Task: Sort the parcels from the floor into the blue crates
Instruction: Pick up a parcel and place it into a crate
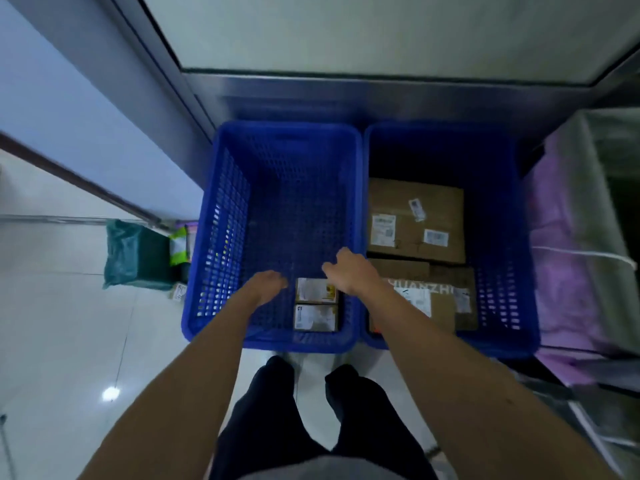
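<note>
Two blue crates stand side by side on the floor in front of me. The left crate (221, 209) holds two small labelled boxes (316, 303) at its near right corner. The right crate (502, 209) holds a large cardboard box (415, 220) at the back and a second cardboard box (436, 299) with printed letters at the front. My left hand (266, 284) hangs inside the left crate with loosely curled fingers, holding nothing. My right hand (346, 271) hovers just above the small boxes, fingers relaxed and empty.
A green plastic parcel (135, 254) and a few small packets (180, 247) lie on the tiled floor left of the crates. A metal door frame (346, 95) stands behind them. A purple-draped rack (571, 220) sits at the right. My dark-trousered legs stand before the crates.
</note>
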Demonstrator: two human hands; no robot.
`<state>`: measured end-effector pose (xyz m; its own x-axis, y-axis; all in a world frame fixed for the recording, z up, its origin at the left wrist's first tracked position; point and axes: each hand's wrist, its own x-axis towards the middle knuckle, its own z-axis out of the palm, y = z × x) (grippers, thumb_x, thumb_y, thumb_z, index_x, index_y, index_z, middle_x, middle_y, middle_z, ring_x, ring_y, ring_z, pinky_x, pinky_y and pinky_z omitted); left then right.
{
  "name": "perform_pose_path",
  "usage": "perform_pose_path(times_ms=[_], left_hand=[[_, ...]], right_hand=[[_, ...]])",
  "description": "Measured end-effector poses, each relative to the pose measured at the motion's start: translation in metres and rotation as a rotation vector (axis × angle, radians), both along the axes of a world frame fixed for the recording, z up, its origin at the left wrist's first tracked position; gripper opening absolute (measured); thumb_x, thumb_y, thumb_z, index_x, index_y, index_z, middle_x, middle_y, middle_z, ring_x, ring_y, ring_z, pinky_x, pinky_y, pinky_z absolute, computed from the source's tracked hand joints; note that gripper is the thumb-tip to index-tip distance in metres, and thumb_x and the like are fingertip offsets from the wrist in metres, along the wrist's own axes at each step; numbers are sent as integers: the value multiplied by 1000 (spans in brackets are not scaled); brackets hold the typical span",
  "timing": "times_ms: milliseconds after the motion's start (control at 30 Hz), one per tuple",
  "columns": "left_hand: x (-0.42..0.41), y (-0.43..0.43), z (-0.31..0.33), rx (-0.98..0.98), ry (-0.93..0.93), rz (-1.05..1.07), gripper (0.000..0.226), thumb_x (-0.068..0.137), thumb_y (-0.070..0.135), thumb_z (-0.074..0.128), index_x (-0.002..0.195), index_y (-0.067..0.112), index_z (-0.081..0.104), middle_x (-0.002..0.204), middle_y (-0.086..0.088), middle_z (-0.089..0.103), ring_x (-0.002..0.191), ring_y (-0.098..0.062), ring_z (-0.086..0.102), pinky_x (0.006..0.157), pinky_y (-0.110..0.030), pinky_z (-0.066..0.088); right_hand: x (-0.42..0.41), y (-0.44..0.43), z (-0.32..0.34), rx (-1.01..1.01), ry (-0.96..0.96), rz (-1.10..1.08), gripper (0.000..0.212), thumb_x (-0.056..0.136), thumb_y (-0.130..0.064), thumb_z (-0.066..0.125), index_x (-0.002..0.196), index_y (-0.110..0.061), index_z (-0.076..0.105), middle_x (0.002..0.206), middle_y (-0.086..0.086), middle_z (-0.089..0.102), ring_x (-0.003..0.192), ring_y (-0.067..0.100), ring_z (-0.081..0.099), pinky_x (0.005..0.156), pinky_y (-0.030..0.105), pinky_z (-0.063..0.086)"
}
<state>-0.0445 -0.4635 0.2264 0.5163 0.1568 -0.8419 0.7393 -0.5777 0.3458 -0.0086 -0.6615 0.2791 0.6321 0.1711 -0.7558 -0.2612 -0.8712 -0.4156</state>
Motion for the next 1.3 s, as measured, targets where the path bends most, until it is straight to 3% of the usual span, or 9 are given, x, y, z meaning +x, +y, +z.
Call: perform_pose_path(times_ms=[67, 133, 200, 600, 767, 1000, 1100, 1200, 1300], left_hand=[[-4, -9, 33, -19, -33, 13, 43, 98, 22, 56, 138, 5, 55, 144, -16, 53, 132, -33, 50, 109, -39, 42], [-7, -17, 58, -66, -33, 6, 53, 98, 32, 57, 146, 12, 46, 152, -10, 44, 135, -30, 46, 110, -40, 40], [-11, -24, 78, -119, -31, 45, 58, 96, 38, 59, 149, 19, 42, 153, -6, 41, 135, -27, 45, 106, -39, 41], [-75, 42, 138, 21, -273, 55, 46, 93, 36, 63, 134, 14, 59, 143, -1, 50, 128, -23, 50, 106, -35, 41], [-115, 111, 151, 121, -265, 144, 40, 92, 34, 62, 126, 13, 65, 124, 2, 58, 112, -19, 55, 97, -27, 43], [-167, 244, 139, 160, -282, 263, 48, 79, 47, 61, 112, 13, 70, 119, -5, 65, 105, -23, 60, 86, -34, 50], [-192, 313, 126, 123, -299, 326, 41, 82, 37, 64, 109, 6, 71, 119, -14, 66, 104, -27, 60, 96, -44, 50], [-216, 386, 111, 81, -289, 365, 20, 90, 28, 63, 105, 15, 67, 120, -10, 64, 105, -28, 58, 95, -41, 48], [-236, 454, 80, 77, -249, 368, 35, 90, 31, 65, 121, 13, 64, 129, -12, 61, 113, -29, 58, 98, -41, 46]], right_hand=[[-7, -14, 17, 26, -23, -28, 28, 103, -42, 43, 113, -16, 46, 99, 9, 59, 81, 25, 58, 68, 37, 45], [-14, -24, 31, 73, -49, -84, 30, 101, -37, 46, 81, -16, 42, 73, 4, 48, 65, 23, 53, 62, 36, 41], [-23, -35, 41, 104, -65, -122, 34, 100, -37, 48, 73, -17, 39, 68, 3, 46, 66, 25, 56, 61, 36, 43], [-27, -25, 69, -22, -178, 197, 47, 105, -32, 43, 62, -16, 34, 59, 1, 33, 49, 15, 32, 51, 29, 28], [-29, 57, 69, -4, -148, 290, 45, 101, -39, 42, 63, -16, 39, 61, 3, 42, 54, 22, 42, 60, 30, 39], [-76, 197, 49, 8, -121, 321, 30, 85, -50, 42, 69, -25, 37, 82, 3, 51, 80, 27, 53, 77, 40, 48], [-97, 263, 40, -11, -126, 296, 30, 92, -46, 45, 82, -18, 47, 87, 5, 55, 81, 27, 55, 74, 36, 45], [-125, 328, 30, -27, -102, 257, 28, 91, -42, 46, 73, -20, 44, 83, 6, 54, 77, 27, 54, 69, 34, 43], [-155, 381, 15, -81, -79, 244, 27, 93, -38, 45, 76, -16, 46, 82, 5, 52, 79, 27, 53, 61, 32, 39]])
